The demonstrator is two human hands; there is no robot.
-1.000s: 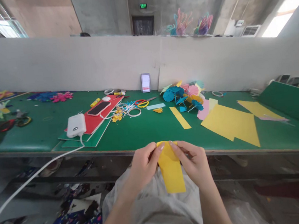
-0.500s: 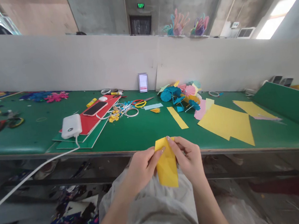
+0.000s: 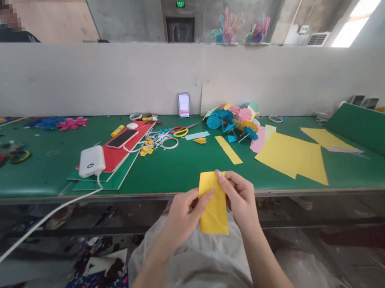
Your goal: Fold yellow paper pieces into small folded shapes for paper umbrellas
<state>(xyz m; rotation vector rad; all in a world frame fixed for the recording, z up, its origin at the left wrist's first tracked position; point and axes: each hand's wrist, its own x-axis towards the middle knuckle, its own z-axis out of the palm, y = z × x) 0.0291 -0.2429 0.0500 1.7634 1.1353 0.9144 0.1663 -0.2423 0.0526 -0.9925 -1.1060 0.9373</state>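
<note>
Grips a yellow rectangular piece of paper (image 3: 214, 217) with left hand (image 3: 185, 214) at its nine o'clock edge and right hand (image 3: 242, 195) at its one o'clock corner.

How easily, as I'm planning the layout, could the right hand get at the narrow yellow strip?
Yes, probably easily: only green tabletop shows between the right hand and the strip, though that hand is pinching the yellow paper.

Matt yellow paper (image 3: 212, 215); smooth, faintly glossy green tabletop (image 3: 168, 171), perhaps vinyl.
</note>
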